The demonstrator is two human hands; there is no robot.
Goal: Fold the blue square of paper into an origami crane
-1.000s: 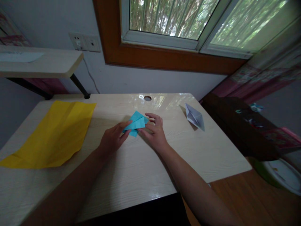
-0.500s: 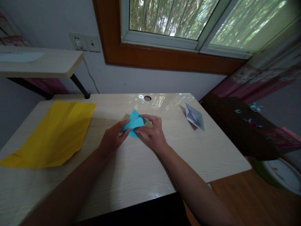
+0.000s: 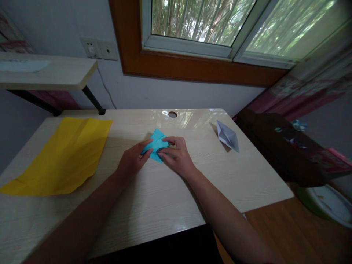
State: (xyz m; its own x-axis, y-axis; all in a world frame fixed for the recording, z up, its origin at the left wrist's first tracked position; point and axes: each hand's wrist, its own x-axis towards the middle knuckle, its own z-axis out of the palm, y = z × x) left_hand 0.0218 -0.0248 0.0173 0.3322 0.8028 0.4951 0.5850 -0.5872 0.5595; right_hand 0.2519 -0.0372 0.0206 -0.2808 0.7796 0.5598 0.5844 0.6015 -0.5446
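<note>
Bright-blue, layered folded-paper piece [image 3: 157, 142], right of the large yellow paper sheet [image 3: 68, 157]; pinched thumb-to-finger, nearly closed, by left hand [image 3: 132, 158] and right hand [image 3: 178, 157]. Already creased into points; seemingly not yet pressed flat.

Head view, facing forward, down over desk [image 3: 165, 200].

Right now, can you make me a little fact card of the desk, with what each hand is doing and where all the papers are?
Left hand: pinching the blue paper
Right hand: thumb and fingers on the blue paper's right side
Blue paper: folded, between both hands
Yellow sheet: on the desk, at the left
White paper: folded, on the desk, at the right
</note>
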